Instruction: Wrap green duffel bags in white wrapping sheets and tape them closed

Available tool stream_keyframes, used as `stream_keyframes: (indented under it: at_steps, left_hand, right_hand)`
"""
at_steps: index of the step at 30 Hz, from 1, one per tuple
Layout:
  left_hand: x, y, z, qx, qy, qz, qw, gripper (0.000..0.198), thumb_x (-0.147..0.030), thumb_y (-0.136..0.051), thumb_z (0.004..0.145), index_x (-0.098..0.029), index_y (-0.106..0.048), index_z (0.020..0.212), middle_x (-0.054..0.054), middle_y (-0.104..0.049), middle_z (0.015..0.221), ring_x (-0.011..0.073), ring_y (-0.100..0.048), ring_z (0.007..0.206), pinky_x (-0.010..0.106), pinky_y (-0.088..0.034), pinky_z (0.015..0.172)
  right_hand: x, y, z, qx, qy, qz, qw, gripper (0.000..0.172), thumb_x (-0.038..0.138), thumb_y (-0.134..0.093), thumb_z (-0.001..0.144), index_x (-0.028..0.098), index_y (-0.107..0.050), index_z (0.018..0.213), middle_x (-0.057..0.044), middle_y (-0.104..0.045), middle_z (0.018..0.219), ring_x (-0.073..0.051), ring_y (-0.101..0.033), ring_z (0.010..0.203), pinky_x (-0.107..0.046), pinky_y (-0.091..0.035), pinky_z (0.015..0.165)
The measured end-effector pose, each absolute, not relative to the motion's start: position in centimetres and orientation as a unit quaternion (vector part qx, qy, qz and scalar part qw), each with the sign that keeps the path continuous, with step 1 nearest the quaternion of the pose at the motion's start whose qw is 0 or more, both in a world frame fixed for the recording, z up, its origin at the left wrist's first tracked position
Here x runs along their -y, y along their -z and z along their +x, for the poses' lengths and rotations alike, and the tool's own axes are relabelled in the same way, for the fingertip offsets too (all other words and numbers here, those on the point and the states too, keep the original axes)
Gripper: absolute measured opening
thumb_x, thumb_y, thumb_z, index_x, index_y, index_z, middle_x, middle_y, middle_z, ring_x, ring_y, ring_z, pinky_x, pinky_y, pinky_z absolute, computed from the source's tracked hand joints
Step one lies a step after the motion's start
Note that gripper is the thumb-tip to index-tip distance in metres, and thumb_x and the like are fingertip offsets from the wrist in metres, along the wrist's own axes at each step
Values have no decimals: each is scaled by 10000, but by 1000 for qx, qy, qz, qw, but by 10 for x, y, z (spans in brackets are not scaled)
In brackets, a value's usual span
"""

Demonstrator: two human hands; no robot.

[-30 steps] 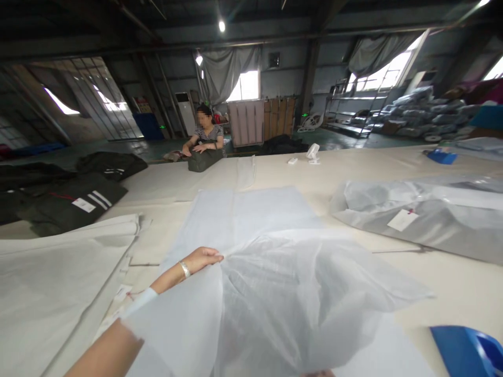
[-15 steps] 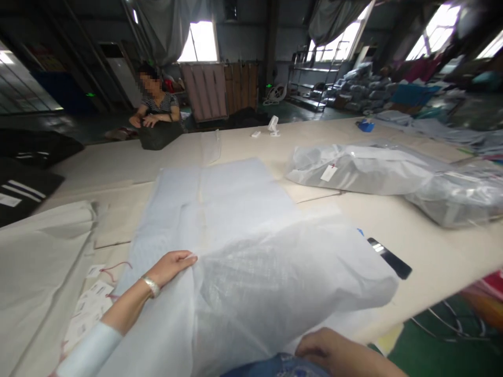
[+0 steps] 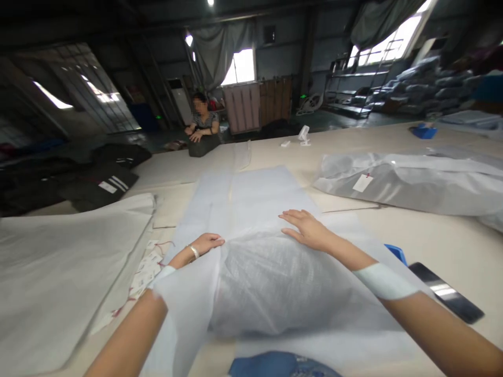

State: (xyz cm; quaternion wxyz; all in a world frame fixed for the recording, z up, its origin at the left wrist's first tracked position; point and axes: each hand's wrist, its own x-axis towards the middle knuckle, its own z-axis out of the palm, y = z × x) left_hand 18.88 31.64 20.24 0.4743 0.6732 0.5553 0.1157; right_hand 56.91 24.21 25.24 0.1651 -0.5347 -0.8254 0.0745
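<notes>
Head view: translucent bag lies puffed up at mid-worktop, directly before the wearer, on pale sheets that reach toward the far side. Bag's long axis runs roughly left to right, crosswise to the wearer; its gathered corner points left, creases fanning rightward from it. Left hand: fingers pinched together on that corner. Right hand: fingers apart, holding nothing, pointing left over the bag's far edge; contact with it, cannot tell. Tags in a loose pile near the left wrist, between pale sheets and a white stack. Phone beside the right forearm. Wrapped bundle farther off, right side, also lengthwise left to right.
</notes>
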Motion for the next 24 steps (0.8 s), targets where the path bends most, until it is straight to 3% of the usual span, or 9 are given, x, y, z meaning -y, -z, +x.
stream_keyframes:
  at_steps: [3,6,9,11,15,19,24]
  left_hand:
    - [-316,-198,187,-550,-131,677,471,506,-663,-669,563,-170,-573,627,-40,-456,588,140,-412,623,250,-313,622]
    - [-314,-192,185,-549,-143,671,477,523,-678,-660,585,-167,-574,648,-42,-440,597,131,-395,612,245,-302,608]
    - [-314,-188,182,-547,-145,658,496,538,-684,-649,617,-158,-602,719,-38,-462,616,128,-401,592,247,-314,595]
    - [-319,-187,180,-541,-140,652,513,535,-675,-654,629,-156,-614,752,-32,-479,623,126,-405,576,250,-319,580]
    - [-336,-183,178,-528,-126,641,542,493,-634,-671,647,-158,-616,760,-23,-497,614,121,-404,537,257,-312,547]
    - [-352,-178,177,-506,-101,637,573,435,-574,-699,635,-162,-635,758,-8,-540,623,129,-444,540,263,-330,552]
    - [-363,-171,181,-480,-80,644,591,409,-541,-716,636,-167,-683,799,10,-600,679,144,-500,599,267,-356,589]
  right_hand:
    - [-280,-240,540,832,-165,-514,129,572,552,-460,903,181,-574,1323,-153,-597,1313,-327,-540,1213,-504,-367,1062]
    - [-303,-228,524,810,-280,-500,127,478,580,-557,817,197,-732,1042,-118,-720,1048,-295,-645,969,-376,-471,868]
    - [-313,-217,523,800,-334,-477,144,393,554,-559,792,203,-735,795,-36,-691,739,-208,-610,719,-303,-434,678]
    - [-315,-212,525,802,-314,-482,161,385,532,-528,807,200,-717,761,-10,-644,676,-178,-565,670,-288,-398,645]
    - [-319,-204,525,809,-264,-504,148,343,480,-516,811,203,-714,771,-29,-660,719,-188,-565,695,-299,-387,667]
    - [-325,-195,518,791,-305,-522,91,320,453,-528,794,199,-721,777,-58,-699,773,-222,-611,750,-318,-426,708]
    - [-336,-202,472,766,-375,-494,171,432,552,-480,869,216,-718,998,-49,-708,1018,-227,-617,933,-333,-439,857]
